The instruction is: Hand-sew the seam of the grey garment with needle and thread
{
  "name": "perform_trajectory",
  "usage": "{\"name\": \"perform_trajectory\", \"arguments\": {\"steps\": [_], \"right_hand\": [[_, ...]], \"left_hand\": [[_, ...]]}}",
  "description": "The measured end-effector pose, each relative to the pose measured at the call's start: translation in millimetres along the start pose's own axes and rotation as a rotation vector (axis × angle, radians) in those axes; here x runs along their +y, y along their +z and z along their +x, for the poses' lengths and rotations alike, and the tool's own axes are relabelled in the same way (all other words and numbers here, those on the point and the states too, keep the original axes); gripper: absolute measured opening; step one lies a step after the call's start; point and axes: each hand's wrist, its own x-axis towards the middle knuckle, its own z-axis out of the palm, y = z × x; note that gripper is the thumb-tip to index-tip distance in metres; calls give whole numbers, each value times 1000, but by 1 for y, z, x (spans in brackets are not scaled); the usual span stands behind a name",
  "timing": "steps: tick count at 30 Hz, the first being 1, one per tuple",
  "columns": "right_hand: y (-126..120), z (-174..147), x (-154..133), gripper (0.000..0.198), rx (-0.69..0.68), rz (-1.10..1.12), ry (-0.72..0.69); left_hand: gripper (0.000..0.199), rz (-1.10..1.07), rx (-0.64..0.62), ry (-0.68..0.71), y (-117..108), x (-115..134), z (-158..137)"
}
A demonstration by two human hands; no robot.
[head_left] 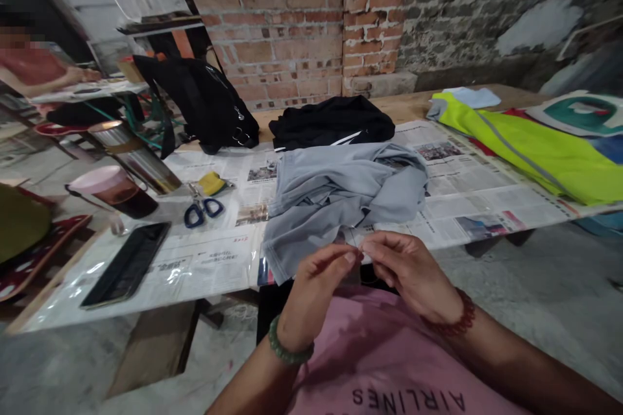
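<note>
Head view: grey garment [335, 185] slants toward near left.

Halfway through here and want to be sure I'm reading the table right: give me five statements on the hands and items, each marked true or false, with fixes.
1. The left hand and right hand are close together at the fingertips. True.
2. The scissors lie on top of the gray garment. False: the scissors lie to its left, on the newspaper covering.
3. The phone lies on the left part of the table with its screen dark. True.
4. The green bracelet is on the right wrist. False: the green bracelet is on the left wrist.
5. The black garment lies behind the gray garment, seen from the person. True.
</note>
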Motion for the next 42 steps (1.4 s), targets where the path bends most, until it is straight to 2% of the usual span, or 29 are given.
{"name": "perform_trajectory", "arguments": {"steps": [3,6,12,16,19,22,24,26,28,30,33,38,42], "right_hand": [[-2,-1,-2,20,-4,-159,-58],[-3,-3,-6,20,4,-345,-140],[-5,-5,-9,16,17,-571,-299],[-7,-5,-8,14,-17,-638,-358],[-9,-4,-8,12,-53,-609,-304],[-13,-3,-10,13,-118,-483,-154],[-16,-2,-11,16,-159,-334,-18],[-19,0,-11,18,-169,-159,88],[-23,3,-11,17,-163,-6,143],[-27,5,-10,16,-162,80,162],[-33,6,-8,16,-155,106,167],[-35,3,-8,19,-153,55,178],[-33,2,-8,19,-165,19,165]], "left_hand": [[13,-140,-56,-91,4,-4,1],[10,-145,-46,-114,6,-4,3],[11,-28,48,-83,8,2,3],[14,109,98,41,8,4,3],[14,173,109,128,7,4,3],[13,129,96,97,6,4,6],[12,-54,6,-25,5,3,9],[12,-303,-133,-205,4,2,12],[13,-510,-252,-365,1,1,15],[13,-626,-329,-450,-2,0,17],[12,-691,-396,-462,-8,-1,18],[9,-671,-345,-397,-10,-5,17],[9,-744,-353,-388,-9,-9,16]]}}
